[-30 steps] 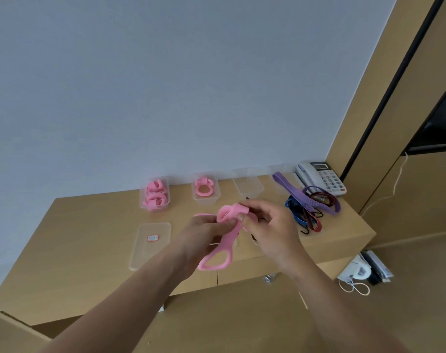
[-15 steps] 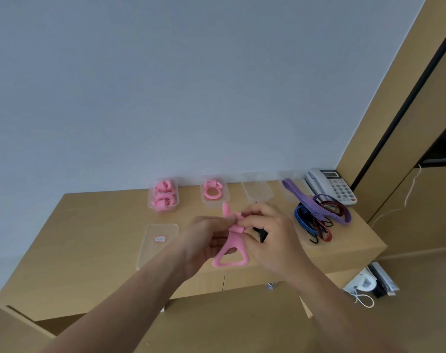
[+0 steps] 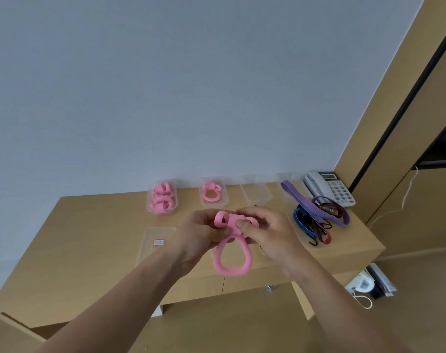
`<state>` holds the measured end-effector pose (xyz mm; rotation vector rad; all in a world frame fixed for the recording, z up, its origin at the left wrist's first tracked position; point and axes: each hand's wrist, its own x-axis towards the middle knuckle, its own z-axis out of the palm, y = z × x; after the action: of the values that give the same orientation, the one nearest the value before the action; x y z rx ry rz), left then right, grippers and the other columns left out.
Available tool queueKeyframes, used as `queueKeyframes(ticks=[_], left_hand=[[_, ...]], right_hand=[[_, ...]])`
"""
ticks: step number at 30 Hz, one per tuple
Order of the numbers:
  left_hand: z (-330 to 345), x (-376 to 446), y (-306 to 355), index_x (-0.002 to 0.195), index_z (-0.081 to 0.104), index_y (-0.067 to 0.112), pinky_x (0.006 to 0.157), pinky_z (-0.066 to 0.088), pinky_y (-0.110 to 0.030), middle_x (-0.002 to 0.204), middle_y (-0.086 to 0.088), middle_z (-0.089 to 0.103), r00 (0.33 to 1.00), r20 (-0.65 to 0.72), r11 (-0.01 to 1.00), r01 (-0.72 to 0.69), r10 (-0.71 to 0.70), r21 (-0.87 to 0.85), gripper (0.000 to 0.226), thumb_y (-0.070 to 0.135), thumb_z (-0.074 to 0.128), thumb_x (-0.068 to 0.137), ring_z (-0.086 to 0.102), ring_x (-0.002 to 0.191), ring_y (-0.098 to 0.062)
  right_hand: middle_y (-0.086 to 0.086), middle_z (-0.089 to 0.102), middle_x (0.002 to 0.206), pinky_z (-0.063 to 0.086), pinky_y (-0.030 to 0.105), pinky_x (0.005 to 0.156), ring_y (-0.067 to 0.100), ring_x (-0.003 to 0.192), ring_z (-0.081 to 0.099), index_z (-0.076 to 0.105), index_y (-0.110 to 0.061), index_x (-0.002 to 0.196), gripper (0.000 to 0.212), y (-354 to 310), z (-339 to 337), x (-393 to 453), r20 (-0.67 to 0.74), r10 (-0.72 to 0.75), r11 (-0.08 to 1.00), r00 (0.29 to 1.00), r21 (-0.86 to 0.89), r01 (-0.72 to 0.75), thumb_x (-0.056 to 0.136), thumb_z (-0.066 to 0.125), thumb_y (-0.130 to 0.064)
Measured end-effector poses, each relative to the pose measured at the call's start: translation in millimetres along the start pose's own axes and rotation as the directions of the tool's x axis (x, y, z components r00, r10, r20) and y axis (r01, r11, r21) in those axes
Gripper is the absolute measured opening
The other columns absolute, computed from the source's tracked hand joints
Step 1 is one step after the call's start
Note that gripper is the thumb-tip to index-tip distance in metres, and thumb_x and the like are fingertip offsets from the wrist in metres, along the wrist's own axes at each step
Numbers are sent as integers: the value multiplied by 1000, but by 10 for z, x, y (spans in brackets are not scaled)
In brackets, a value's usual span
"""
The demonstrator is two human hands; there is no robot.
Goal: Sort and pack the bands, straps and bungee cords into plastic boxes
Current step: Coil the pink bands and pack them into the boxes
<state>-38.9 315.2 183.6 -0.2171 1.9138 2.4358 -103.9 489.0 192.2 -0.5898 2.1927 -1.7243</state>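
Both hands hold a pink band [image 3: 232, 258] in the air above the wooden cabinet top [image 3: 89, 240]. My left hand [image 3: 201, 235] pinches its knotted top from the left, and my right hand [image 3: 265, 233] pinches it from the right. A big loop hangs below my fingers. At the back stand a clear box with several pink bands [image 3: 162, 198], a clear box with one knotted pink band [image 3: 212, 193], and an empty clear box [image 3: 256, 193]. A pile of purple, blue and red straps and bungee cords [image 3: 318, 215] lies at the right.
A clear box lid [image 3: 157, 244] with a red label lies flat at the left of my hands. A white desk phone [image 3: 330, 187] sits at the back right corner. A wooden wall panel rises at the right; cables and a white device lie on the floor [image 3: 367, 289].
The pink band has been wound into a knot at its top, with small loops either side and a rounder loop hanging below. The camera has tilted, so the cabinet sits lower in view.
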Motion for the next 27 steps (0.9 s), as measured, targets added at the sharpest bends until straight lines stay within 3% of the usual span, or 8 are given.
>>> queueKeyframes(ticks=[5, 10, 13, 15, 19, 21, 24, 27], left_hand=[[-20, -39, -38, 122, 64, -4, 99, 56, -44, 119, -27, 69, 998, -16, 992, 67, -69, -104, 31, -8, 63, 91, 71, 108, -39], [-122, -186, -69, 116, 74, 20, 88, 60, -46, 115, -17, 73, 963, 79, 963, 249, -257, 99, 38, 49, 67, 93, 72, 98, -36], [-223, -260, -49, 116, 74, 20, 90, 59, -50, 118, -18, 72, 947, 104, 953, 301, -303, 38, 56, 66, 67, 85, 71, 104, -41], [-317, -302, -25, 115, 75, 16, 91, 58, -54, 120, -20, 71, 948, 97, 951, 308, -303, -38, 57, 64, 70, 85, 69, 107, -46], [-525, -416, -8, 116, 74, 15, 84, 58, -40, 124, -14, 71, 953, 157, 957, 274, -257, -97, 40, 46, 64, 94, 71, 106, -39], [-634, -465, -21, 116, 74, 14, 78, 58, -35, 122, -15, 72, 961, 170, 965, 237, -217, -109, 28, 29, 64, 95, 73, 101, -36], [-793, -501, -66, 114, 74, 7, 78, 59, -38, 118, -23, 71, 967, 165, 956, 226, -196, -187, 25, 6, 66, 91, 73, 98, -36], [-926, -507, -142, 118, 71, 3, 77, 59, -39, 117, -21, 72, 973, 131, 954, 214, -189, -211, 33, -10, 60, 90, 72, 98, -33]], right_hand=[[-6, 76, 89, 64, 42, 75, 15, 84, 74, 77, -27, 91, 12, -28, 66, -19, -67, -27, 998, 997, -64, 23, 87, 76, -16], [-9, 74, 92, 62, 33, 80, 8, 88, 71, 74, -29, 94, 14, -38, 177, -69, -110, -16, 993, 994, -119, 3, 87, 76, -17], [-14, 73, 98, 57, 20, 77, 0, 92, 68, 74, -32, 100, 23, -51, 325, -129, -93, -27, 990, 995, -138, 14, 85, 78, -14], [-11, 72, 103, 57, 20, 77, 0, 94, 68, 75, -28, 99, 27, -58, 443, -164, -76, -60, 991, 995, -123, 50, 81, 79, -8], [-7, 68, 105, 58, 37, 87, 15, 100, 69, 75, -15, 92, 31, -68, 696, -249, -70, -163, 977, 984, -146, 152, 72, 77, 10], [-7, 64, 104, 56, 33, 89, 14, 104, 68, 74, -11, 88, 29, -78, 830, -292, -59, -221, 960, 973, -187, 207, 71, 77, 13], [-9, 60, 105, 49, 17, 90, 4, 105, 63, 76, -12, 89, 22, -100, 951, -333, 10, -293, 897, 956, -343, 278, 74, 80, 4], [-8, 60, 114, 50, 23, 97, 6, 114, 61, 77, -21, 89, 16, -118, 973, -322, 87, -217, 933, 972, -274, 233, 82, 78, -6]])
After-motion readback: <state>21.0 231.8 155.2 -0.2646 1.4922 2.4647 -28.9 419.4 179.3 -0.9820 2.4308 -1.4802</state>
